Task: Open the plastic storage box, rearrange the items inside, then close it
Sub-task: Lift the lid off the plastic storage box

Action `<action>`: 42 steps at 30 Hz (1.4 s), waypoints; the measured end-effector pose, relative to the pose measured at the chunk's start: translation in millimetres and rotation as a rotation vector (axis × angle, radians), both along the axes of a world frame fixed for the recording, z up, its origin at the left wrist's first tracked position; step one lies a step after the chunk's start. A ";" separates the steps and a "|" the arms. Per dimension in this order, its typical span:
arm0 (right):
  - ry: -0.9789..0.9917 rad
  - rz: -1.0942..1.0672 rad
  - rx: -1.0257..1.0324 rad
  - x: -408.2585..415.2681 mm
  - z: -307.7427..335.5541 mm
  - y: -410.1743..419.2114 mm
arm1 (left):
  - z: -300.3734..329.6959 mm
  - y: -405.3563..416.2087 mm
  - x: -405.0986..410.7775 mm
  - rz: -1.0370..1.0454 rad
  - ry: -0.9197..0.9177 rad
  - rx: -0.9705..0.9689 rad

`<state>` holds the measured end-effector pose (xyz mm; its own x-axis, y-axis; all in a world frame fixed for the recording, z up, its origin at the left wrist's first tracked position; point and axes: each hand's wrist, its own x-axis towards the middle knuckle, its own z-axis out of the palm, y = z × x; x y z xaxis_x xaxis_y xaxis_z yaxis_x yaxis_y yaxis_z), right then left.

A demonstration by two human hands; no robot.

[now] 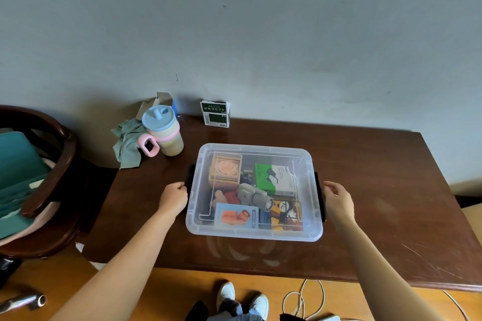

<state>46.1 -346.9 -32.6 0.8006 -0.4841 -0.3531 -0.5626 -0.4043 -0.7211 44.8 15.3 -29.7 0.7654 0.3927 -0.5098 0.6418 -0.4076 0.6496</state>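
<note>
One clear box [254,191] with one lid on it and two black latches, one at each end; two hands, the left hand [173,197] and the right hand [337,200]; one table [378,177]; one cup [164,130]; one cloth [127,143]; one green carton [216,113]; one chair [49,164]; two shoes [242,297]; inside the box, one rose box [225,171], one grey fan [254,197], one green-and-white carton [275,178].

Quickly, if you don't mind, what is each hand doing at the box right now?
Left hand: fingers curled on the box's left black latch.
Right hand: fingers relaxed at the right black latch, holding nothing.
</note>
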 end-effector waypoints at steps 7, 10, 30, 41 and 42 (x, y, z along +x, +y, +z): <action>-0.072 0.092 -0.036 -6.9 4.5 27.5 | 18.0 -20.1 -8.4 -0.127 -0.167 0.139; -0.044 0.062 0.031 -6.7 8.4 30.4 | 23.6 -27.1 -8.6 -0.062 -0.135 0.074; -0.065 -0.077 0.156 -13.1 39.9 41.8 | 57.6 -26.1 -14.1 0.206 -0.284 -0.463; -0.490 -0.120 0.734 -30.7 106.2 13.4 | 80.3 -56.9 23.5 0.161 -0.443 -0.570; -0.558 -0.115 0.750 -32.5 111.2 13.2 | 83.3 -64.0 28.4 0.150 -0.458 -0.542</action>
<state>13.6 -333.7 78.5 0.9095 -0.3723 -0.1851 -0.0653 0.3116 -0.9480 73.2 -48.7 53.6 0.9065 0.2934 -0.3034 0.2803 0.1190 0.9525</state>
